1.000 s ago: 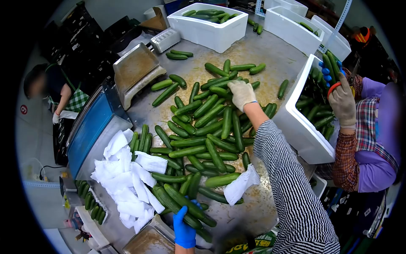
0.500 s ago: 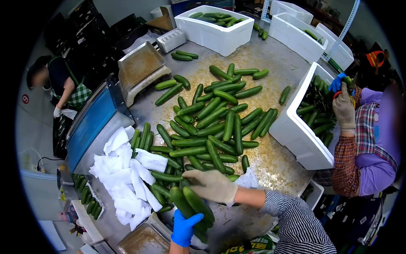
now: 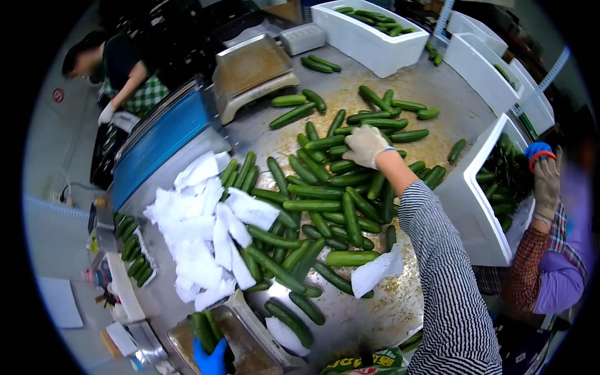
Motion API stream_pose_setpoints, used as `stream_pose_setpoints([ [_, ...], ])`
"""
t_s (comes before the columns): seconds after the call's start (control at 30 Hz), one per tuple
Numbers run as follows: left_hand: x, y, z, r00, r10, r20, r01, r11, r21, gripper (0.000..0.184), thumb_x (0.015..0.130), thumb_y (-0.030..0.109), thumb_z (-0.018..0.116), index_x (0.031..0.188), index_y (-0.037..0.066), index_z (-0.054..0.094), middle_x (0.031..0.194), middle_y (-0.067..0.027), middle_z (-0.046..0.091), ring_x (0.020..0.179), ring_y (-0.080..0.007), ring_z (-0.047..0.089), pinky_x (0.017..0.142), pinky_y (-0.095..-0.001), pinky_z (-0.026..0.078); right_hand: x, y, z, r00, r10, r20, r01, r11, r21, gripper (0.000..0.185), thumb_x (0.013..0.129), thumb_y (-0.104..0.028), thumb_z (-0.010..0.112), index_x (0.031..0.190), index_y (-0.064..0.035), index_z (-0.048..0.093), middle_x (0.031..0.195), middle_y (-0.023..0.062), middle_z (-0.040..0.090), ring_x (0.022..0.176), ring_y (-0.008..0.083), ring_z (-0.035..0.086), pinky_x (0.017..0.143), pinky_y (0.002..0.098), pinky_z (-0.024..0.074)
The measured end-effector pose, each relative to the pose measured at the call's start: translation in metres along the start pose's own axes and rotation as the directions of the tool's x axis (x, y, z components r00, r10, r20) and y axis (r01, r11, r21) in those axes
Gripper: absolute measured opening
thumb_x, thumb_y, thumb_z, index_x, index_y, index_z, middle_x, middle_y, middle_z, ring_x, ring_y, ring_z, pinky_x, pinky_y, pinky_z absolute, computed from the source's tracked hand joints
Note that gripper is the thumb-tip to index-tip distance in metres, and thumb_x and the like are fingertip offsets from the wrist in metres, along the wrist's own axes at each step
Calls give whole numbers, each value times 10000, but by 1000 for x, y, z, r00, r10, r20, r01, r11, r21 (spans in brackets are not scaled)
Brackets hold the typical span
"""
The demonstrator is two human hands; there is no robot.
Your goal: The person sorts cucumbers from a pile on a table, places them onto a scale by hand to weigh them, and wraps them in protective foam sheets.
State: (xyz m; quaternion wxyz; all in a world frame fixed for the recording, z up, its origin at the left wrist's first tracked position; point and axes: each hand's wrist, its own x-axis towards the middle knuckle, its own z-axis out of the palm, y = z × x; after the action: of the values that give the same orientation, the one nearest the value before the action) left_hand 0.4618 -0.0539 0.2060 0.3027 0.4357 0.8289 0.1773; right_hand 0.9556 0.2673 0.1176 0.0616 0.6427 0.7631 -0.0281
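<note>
My left hand (image 3: 210, 359), in a blue glove, is closed around a few cucumbers (image 3: 205, 331) at the left side of a scale's metal pan (image 3: 234, 334). Whether they rest on the pan I cannot tell. Farther away, my right hand (image 3: 367, 147), in a beige knit glove, lies on the back part of a loose cucumber pile (image 3: 315, 205). Its fingers bend down round a cucumber (image 3: 326, 142), their tips partly hidden. White paper or foam sleeves (image 3: 194, 237) lie heaped left of the pile. A single white sleeve (image 3: 378, 272) lies at its near right.
White foam boxes with cucumbers stand at the back (image 3: 375, 50) and right (image 3: 462, 212). Behind the right box, a co-worker's gloved hands (image 3: 545, 181) hold a red-handled tool. A second scale (image 3: 255, 65) and a blue-topped machine (image 3: 162, 134) border the left, near another person.
My right hand has moved from the near cucumbers to the far part of the pile. The left hand has carried its cucumbers left to the scale. The view has shifted.
</note>
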Motion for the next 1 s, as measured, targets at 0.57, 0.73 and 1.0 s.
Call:
stream_pose_setpoints([
  [0.57, 7, -163, 9, 934, -66, -352, 3, 984, -177, 514, 887, 339, 707, 1211, -28, 547, 979, -232, 687, 882, -331, 683, 776, -424, 519, -258, -398, -44, 915, -381, -134, 370, 658, 656, 478, 888, -190, 578, 1296, 23, 447, 1252, 337, 488, 1026, 482, 603, 900, 500, 514],
  [0.73, -3, -166, -9, 950, 104, -295, -115, 993, -18, 527, 913, 359, 653, 1282, -11, 594, 1068, -249, 696, 925, -342, 696, 821, -415, 539, -311, -410, -46, 908, -406, -102, 366, 652, 664, 469, 894, -275, 593, 1247, 29, 544, 1277, 267, 546, 956, 415, 663, 848, 457, 551],
  [1.0, -41, -294, -95, 867, 26, -498, -119, 981, -156, 349, 930, 246, 624, 1154, -16, 675, 992, -217, 712, 850, -315, 703, 773, -393, 543, -385, -311, 3, 979, 202, -33, -82, 535, 841, 337, 936, -184, 598, 1186, 39, 632, 1027, 164, 687, 844, 207, 663, 775, 322, 527],
])
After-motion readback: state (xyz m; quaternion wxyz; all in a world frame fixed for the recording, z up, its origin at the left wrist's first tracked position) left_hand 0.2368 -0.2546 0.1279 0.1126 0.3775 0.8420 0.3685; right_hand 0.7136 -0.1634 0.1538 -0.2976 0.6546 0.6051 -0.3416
